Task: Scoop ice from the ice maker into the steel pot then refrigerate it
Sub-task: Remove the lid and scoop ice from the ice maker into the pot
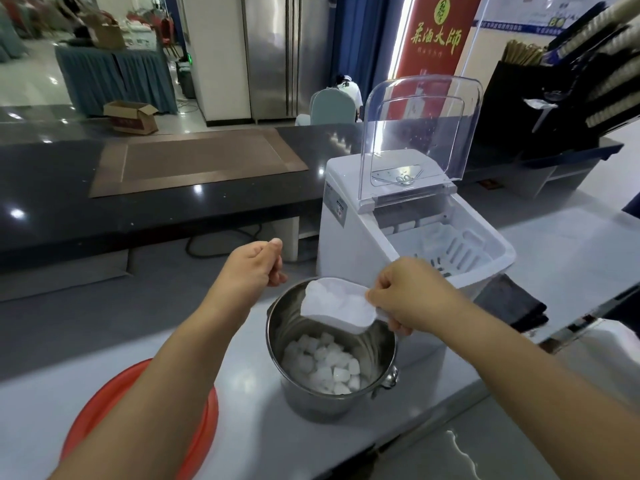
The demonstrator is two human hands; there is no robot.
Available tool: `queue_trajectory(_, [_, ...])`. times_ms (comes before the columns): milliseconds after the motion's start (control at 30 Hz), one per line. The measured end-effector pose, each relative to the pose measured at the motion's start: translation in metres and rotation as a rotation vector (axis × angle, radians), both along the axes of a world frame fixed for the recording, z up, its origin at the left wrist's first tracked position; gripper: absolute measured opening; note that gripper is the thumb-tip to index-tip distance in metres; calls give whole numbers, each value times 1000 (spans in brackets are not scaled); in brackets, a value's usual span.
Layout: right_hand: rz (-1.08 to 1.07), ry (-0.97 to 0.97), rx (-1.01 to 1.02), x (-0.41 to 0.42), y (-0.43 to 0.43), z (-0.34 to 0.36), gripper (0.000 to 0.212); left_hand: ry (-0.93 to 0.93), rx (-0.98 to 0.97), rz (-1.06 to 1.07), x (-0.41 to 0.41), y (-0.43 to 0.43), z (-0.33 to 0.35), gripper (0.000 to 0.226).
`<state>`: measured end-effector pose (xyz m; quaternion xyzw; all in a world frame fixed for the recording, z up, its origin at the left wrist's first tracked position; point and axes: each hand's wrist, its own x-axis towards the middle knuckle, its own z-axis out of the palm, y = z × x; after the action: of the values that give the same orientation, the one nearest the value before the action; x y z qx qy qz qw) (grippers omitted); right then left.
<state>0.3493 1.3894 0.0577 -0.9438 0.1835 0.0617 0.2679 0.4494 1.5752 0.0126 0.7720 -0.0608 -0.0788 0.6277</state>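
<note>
The likely slip is spillage: the heaped scoop (339, 306) hangs over the far rim of the steel pot (311, 400), so a quick tilt could drop cubes onto the desk (242, 427). The right hand (412, 296) pinches the scoop's handle with its fingers. The left hand (252, 268) curls beside the rim, and I cannot tell whether it holds anything. The pot stands near the desk's front edge, just before the open ice maker (349, 216), and holds a shallow layer of ice (325, 365).

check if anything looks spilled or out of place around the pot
No ice lies outside the steel pot; the scoop in the right hand hangs over its mouth. Only a wet-looking streak near the bottom right may be spilled water.
</note>
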Motion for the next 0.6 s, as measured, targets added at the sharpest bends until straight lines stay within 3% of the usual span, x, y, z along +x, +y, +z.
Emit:
queue_trajectory(267, [139,117,-268,19,30,-40,27,-48,8,62,-5,11,7,44])
queue_trajectory(400, [206,140,-414,24,39,-45,8,-42,-13,58,-2,15,3,45])
queue_trajectory(600, [321,84,-650,24,43,-37,8,-31,-33,50,0,15,-2,43])
